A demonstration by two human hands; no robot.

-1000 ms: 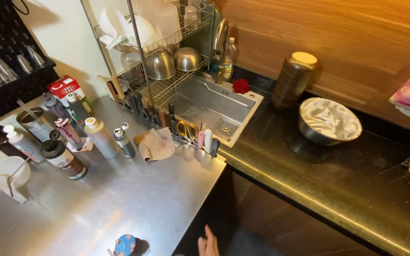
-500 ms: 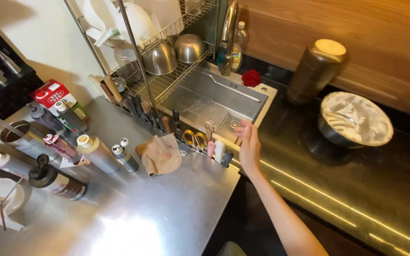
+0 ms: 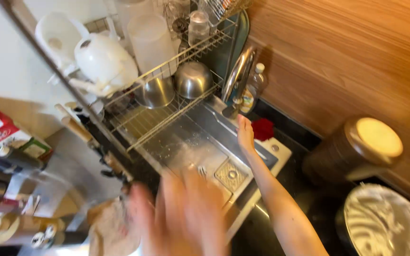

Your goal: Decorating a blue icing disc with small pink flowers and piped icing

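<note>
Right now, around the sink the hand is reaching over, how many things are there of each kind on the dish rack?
Steel bowls: 2
White kettle: 1
Frosted plastic jug: 1
Glass jar: 1
Total: 5
The right hand is by the tap, apart from the rack.

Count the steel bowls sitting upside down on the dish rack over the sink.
2. One steel bowl lies on the rack's lower shelf, the other steel bowl just right of it, near the faucet. More may be hidden behind the white jugs.
</note>
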